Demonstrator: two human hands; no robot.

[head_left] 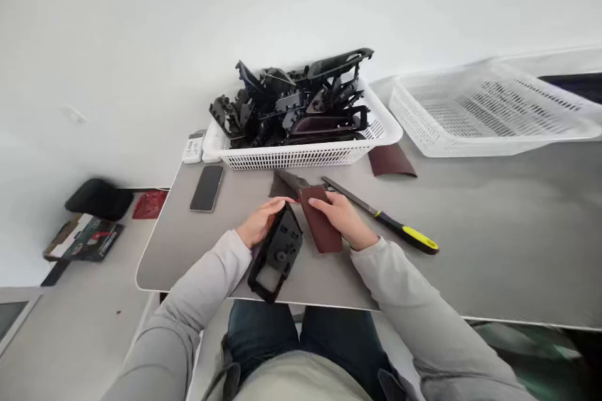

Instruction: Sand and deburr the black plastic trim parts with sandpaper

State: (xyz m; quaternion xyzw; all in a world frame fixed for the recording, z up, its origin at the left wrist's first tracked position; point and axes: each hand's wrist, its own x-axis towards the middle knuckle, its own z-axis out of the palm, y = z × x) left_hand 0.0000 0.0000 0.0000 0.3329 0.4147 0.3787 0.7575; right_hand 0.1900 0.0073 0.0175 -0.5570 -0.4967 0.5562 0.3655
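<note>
My left hand (261, 220) grips a black plastic part (278, 253) with an opening at its lower end, tilted over the table's front edge. In my right hand (347, 219) is a brown-red rectangular sheet that looks like sandpaper (322, 220), with the thumb on its face. The sheet and the plastic part are a small gap apart. Just beyond my hands lies a dark grey piece (285, 184), partly covered by the sheet. A file (399, 227) with a black and yellow handle lies to the right of my right hand.
A white basket (301, 155) heaped with black plastic parts (291, 100) stands at the back. Right of it is another white basket (442, 138). Another brown sheet (391, 160) lies near the first basket. A phone (207, 188) and a small white box (192, 149) are at left.
</note>
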